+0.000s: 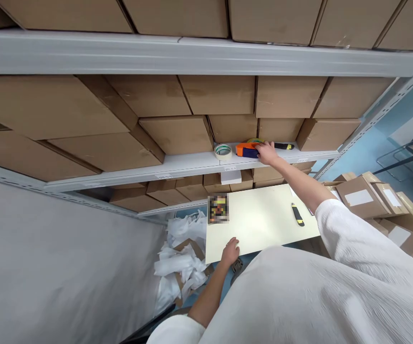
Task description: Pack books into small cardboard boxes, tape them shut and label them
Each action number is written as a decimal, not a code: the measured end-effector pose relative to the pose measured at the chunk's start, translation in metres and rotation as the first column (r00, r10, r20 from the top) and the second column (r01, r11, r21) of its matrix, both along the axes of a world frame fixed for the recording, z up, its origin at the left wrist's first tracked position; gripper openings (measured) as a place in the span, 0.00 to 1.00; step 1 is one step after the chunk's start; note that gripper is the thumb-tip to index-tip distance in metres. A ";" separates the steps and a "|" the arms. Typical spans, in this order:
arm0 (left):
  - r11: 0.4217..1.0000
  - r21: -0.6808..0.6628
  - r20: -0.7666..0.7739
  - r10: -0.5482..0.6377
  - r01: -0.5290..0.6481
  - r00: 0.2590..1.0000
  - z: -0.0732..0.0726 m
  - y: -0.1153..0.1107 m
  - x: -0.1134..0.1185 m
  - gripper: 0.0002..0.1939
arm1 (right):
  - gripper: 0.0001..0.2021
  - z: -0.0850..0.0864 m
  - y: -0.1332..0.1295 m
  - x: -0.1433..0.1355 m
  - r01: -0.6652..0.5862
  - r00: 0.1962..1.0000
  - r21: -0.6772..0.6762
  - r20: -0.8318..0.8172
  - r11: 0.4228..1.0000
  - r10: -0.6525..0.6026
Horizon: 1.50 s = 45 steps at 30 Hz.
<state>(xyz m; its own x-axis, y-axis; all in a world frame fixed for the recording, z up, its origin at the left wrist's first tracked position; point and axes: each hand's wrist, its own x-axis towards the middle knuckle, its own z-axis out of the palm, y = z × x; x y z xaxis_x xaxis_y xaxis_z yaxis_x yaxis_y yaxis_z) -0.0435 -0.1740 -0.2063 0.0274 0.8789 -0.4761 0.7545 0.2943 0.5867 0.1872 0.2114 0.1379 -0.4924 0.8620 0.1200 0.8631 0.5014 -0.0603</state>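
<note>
Head view: grey rack [192, 55] of mostly closed cartons [287, 98], contents hidden; cream worktop [256, 215]; floor carton [198, 249], white wrapping [174, 260] heaped in and around it. On the rack's shelf [192, 160], a probable orange-and-navy tape dispenser [245, 150], right hand [266, 153] touching its right end, cannot tell how far closed; left hand [231, 251] loosely spread at worktop's near edge. Judged best: firm grip round the dispenser's body, fingers clear of the tape roll [217, 153] and black-and-yellow box cutter [285, 146].

From my remote seat I see a tape roll [223, 152] left of the tape dispenser [247, 150] on the far shelf [192, 162], cartons [175, 138] behind, a knife [298, 215] on the near table's [256, 220] right
</note>
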 end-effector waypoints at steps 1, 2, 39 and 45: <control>1.000 -0.002 -0.002 -0.013 0.013 1.000 -0.001 0.000 -0.001 0.22 | 0.23 0.002 -0.003 -0.001 0.006 1.000 0.007 0.005 1.000 -0.006; 1.000 -0.005 -0.004 -0.025 0.025 1.000 -0.001 -0.001 -0.003 0.22 | 0.21 0.003 -0.007 -0.002 0.007 1.000 0.016 0.007 1.000 -0.007; 0.997 -0.039 -0.182 -0.073 0.067 0.981 0.010 -0.001 0.016 0.18 | 0.24 -0.291 -0.244 0.141 0.577 0.738 -0.518 -0.002 0.631 -0.675; 0.998 -0.059 -0.184 -0.039 0.028 0.982 0.007 0.000 0.018 0.17 | 0.22 -0.292 -0.246 0.148 0.570 0.751 -0.523 0.018 0.634 -0.660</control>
